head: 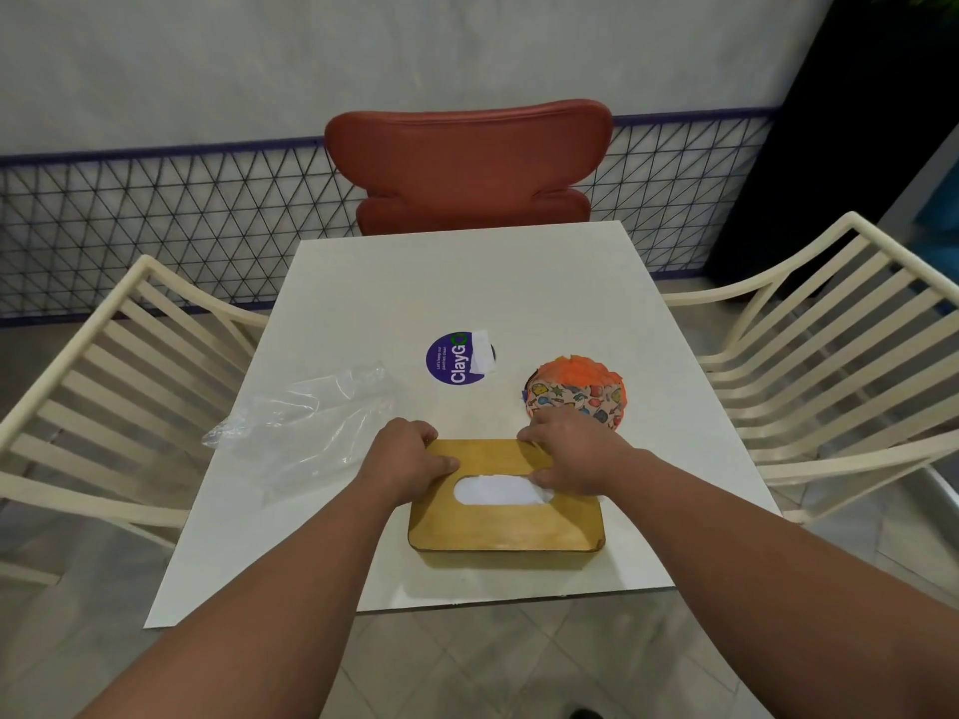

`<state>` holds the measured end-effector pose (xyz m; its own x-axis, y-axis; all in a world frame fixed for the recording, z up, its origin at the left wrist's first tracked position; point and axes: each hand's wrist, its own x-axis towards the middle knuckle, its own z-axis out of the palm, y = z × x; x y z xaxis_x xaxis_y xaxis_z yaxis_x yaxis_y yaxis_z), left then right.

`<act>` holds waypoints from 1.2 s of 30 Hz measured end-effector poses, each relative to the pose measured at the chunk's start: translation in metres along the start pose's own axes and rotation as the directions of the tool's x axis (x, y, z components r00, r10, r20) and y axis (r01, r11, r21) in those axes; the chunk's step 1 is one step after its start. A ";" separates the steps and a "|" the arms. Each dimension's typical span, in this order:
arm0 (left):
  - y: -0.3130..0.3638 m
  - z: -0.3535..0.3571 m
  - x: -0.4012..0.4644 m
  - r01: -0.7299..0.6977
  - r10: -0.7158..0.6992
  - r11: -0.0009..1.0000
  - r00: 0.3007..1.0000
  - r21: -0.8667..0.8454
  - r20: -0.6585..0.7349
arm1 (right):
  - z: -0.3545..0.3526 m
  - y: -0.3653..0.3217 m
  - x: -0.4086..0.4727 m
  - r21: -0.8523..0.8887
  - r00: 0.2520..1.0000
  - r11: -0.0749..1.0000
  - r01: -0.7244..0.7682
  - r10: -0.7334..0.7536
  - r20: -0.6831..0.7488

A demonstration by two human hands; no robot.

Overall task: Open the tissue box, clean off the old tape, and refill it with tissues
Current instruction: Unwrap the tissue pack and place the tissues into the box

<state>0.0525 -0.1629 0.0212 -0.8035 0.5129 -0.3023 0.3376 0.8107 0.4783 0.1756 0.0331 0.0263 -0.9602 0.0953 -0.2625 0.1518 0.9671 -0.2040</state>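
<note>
A yellow wooden tissue box (506, 526) lies flat on the white table (363, 313) near its front edge. White tissue (493, 491) shows through the oval slot in its lid. My left hand (407, 456) grips the lid's far left corner, thumb on top near the slot. My right hand (571, 451) holds the far right corner, with its thumb at the slot's right end. An empty clear plastic bag (311, 422) lies crumpled to the left of the box. A small white strip (481, 351), perhaps tape, lies on a purple round sticker (450, 359).
A round orange patterned pouch (576, 394) sits just beyond my right hand. A red chair (467, 163) stands at the far side, with cream slatted chairs to the left (104, 365) and right (830, 345). A wire mesh fence (155, 225) runs behind.
</note>
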 end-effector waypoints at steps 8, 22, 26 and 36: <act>0.000 0.008 0.000 -0.007 0.009 0.999 0.999 0.047 -0.041 | 0.007 0.001 0.000 -0.025 1.000 0.999 -0.030 0.030 0.006; 0.029 0.018 -0.021 -0.450 0.427 0.853 0.893 0.264 0.144 | 0.007 -0.011 -0.024 0.272 0.994 0.962 0.008 0.023 -0.110; 0.034 0.017 -0.020 -0.452 0.419 0.859 0.891 0.242 0.174 | 0.011 -0.011 -0.024 0.286 0.994 0.958 -0.022 0.052 -0.095; 0.032 0.007 -0.018 -0.348 0.349 0.937 0.923 -0.034 0.161 | 0.012 -0.013 -0.023 0.399 0.989 0.916 -0.041 0.095 -0.116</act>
<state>0.0814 -0.1442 0.0367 -0.5452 0.8019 -0.2444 0.5796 0.5712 0.5812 0.1990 0.0155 0.0234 -0.9623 0.2131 -0.1692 0.2716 0.7879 -0.5527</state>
